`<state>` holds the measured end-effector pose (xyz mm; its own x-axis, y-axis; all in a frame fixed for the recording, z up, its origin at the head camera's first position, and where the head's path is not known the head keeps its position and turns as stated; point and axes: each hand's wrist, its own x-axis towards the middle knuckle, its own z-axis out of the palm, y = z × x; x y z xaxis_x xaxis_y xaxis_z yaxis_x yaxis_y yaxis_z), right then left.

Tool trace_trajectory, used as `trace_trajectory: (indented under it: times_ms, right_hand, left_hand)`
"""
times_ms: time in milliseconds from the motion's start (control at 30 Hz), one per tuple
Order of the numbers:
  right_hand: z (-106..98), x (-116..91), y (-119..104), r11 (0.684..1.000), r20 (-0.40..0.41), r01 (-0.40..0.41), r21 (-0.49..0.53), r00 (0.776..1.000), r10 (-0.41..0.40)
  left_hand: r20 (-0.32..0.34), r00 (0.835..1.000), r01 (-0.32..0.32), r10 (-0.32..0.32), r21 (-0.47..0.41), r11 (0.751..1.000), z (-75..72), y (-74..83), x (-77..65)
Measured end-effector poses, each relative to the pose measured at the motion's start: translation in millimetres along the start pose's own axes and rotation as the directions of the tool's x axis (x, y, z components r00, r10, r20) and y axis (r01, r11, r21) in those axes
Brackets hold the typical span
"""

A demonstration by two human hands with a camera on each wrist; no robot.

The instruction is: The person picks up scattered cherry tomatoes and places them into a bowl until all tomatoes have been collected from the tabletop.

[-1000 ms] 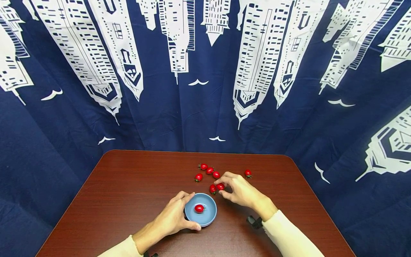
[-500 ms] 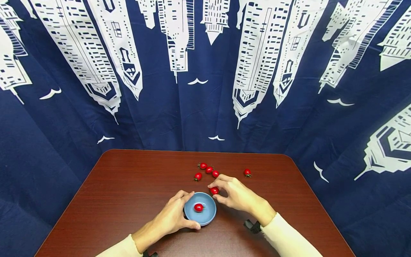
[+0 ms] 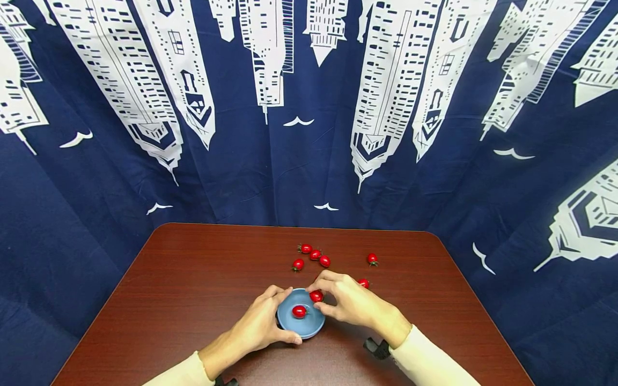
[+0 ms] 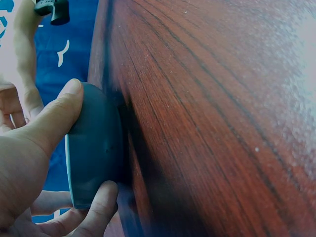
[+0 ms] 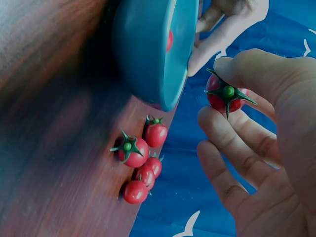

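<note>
My left hand (image 3: 263, 320) grips the side of a small light-blue bowl (image 3: 315, 324), thumb at the near side and fingers at the far side. A cherry tomato (image 3: 299, 311) lies inside the bowl. Between thumb and fingertips my right hand (image 3: 354, 301) pinches another cherry tomato (image 5: 219, 101), its green calyx facing the right wrist camera. In the head view this held tomato overlaps the bowl's far right rim. The left wrist view shows the bowl's outer wall (image 4: 96, 148) between thumb and fingers.
Several cherry tomatoes (image 3: 315, 254) lie in a loose group beyond the bowl. One tomato (image 3: 363, 283) shows just behind my right hand, another (image 3: 372, 259) farther back. The brown wooden table (image 3: 217, 268) ends before a blue curtain (image 3: 232, 177) with white buildings.
My right hand has moved left and nearer, from the tomatoes beyond the bowl to its rim, bringing a tomato along. A tomato behind that hand has come into view. The left hand holds still.
</note>
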<state>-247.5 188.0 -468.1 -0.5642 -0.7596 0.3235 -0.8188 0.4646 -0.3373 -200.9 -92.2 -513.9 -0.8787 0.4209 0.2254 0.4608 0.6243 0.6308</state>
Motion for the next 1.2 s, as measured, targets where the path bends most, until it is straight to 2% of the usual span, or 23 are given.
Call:
trace_trajectory:
  times_ms: [300,1200]
  right_hand:
    - [4.8,-0.4,-4.1,1.0,0.034,-0.007,0.01,0.999,0.007]
    - [6.7,-5.4,-6.9,0.999,0.015,-0.026,-0.045,1.0,0.027]
  left_hand:
    - [0.003,1.0,0.011,-0.011,-0.003,1.0,-0.2,1.1,-1.2]
    - [0.017,1.0,0.014,-0.014,0.007,1.0,1.1,1.1,1.1]
